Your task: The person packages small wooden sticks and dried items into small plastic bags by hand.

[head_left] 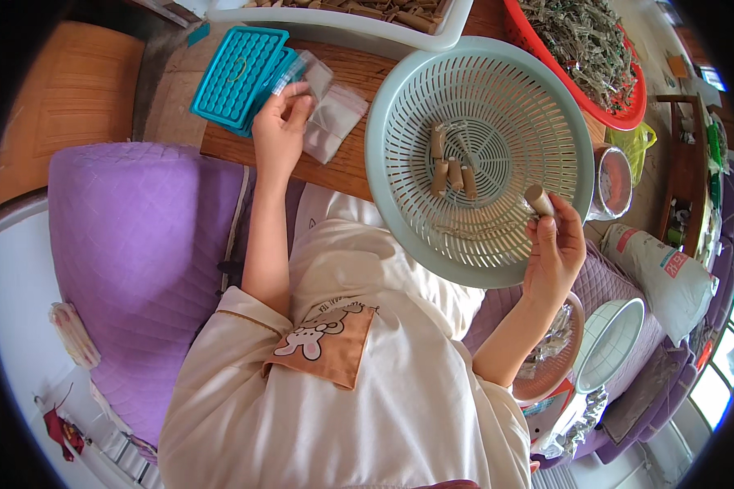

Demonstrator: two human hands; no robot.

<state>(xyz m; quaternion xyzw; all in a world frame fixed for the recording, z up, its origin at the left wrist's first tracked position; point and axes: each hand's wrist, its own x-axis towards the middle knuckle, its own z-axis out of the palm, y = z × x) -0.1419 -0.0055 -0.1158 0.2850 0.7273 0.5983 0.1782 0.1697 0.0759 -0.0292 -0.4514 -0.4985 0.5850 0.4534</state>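
My left hand [280,126] is closed in a pinch on a small clear plastic bag [289,73], above the near edge of the wooden table. Beside it lies a stack of clear plastic bags [334,114]. Just beyond that hand are the stacked teal trays [238,72] with rows of round cups. Over the right side of a grey-green plastic colander [390,90], my right hand [556,244] grips a short brown paper-wrapped roll [538,200] between thumb and fingers. Several similar brown rolls [454,174], some in clear wrap, lie on the colander's bottom.
A white bin [457,33] of brown pieces stands at the back of the wooden table [351,75]. At the far right is a red basket [632,114] heaped with wrapped pieces. A pink basket [575,350], a pale green basket [632,326] and a white sack [661,273] sit right.
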